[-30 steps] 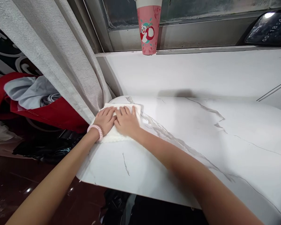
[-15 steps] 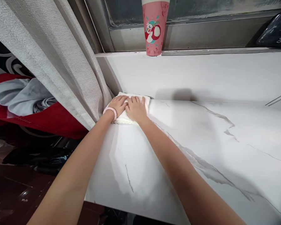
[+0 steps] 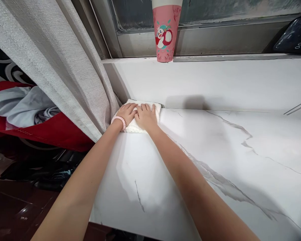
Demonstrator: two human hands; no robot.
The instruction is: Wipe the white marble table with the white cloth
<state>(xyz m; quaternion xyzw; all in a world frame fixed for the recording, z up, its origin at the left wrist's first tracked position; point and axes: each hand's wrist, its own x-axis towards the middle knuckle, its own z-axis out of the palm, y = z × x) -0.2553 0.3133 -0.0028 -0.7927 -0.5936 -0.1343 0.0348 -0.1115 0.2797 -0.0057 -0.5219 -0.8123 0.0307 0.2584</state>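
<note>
A folded white cloth [image 3: 157,107] lies at the far left corner of the white marble tabletop [image 3: 203,154], against the back wall. My left hand [image 3: 127,112] rests flat on the cloth's left part, fingers stretched out; a pink coiled band is round its wrist. My right hand [image 3: 145,117] presses flat on the cloth beside it, fingers spread and touching the left hand. Both hands cover most of the cloth.
A grey curtain [image 3: 55,60] hangs just left of the hands. On the window ledge [image 3: 228,57] stands a pink cup [image 3: 166,31]; a dark device [image 3: 297,36] sits at its right end. Red and grey fabrics [image 3: 27,113] lie at the left, beyond the table's edge.
Both hands have pushed the cloth away from me, from further out on the tabletop into the far corner against the wall. Over the last half second they have barely moved.
</note>
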